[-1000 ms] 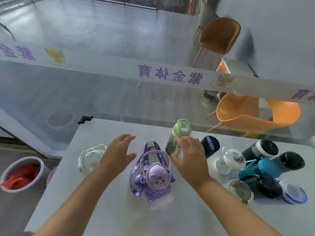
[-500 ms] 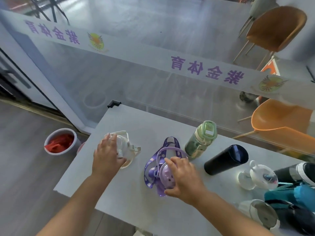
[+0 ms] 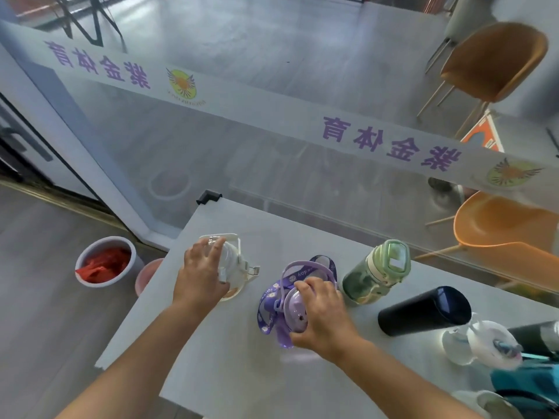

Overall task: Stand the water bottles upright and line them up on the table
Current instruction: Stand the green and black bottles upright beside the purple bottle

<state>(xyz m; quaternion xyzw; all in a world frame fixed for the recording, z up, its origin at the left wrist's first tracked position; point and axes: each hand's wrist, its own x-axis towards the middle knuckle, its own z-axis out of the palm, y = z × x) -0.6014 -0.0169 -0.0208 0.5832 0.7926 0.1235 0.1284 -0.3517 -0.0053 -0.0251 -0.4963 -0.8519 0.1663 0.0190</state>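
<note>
My left hand (image 3: 201,275) grips the top of a white bottle (image 3: 234,264) standing near the table's left edge. My right hand (image 3: 322,317) grips the lid of a purple bottle (image 3: 292,306) with a purple strap, upright in the middle of the table (image 3: 217,358). A green bottle (image 3: 376,273) stands upright just right of it. A dark blue bottle (image 3: 423,311) lies on its side further right. A clear bottle with a white lid (image 3: 481,343) and a teal bottle (image 3: 526,379) lie in a pile at the right edge.
A glass wall with a purple-lettered band runs behind the table. A white bucket with red contents (image 3: 104,263) and a pink bucket (image 3: 148,275) stand on the floor at the left. Orange chairs (image 3: 508,225) are behind the glass.
My left hand moved onto the white bottle and gripped it. My right hand went from the green bottle to the purple bottle's lid. The camera swung left and down.
</note>
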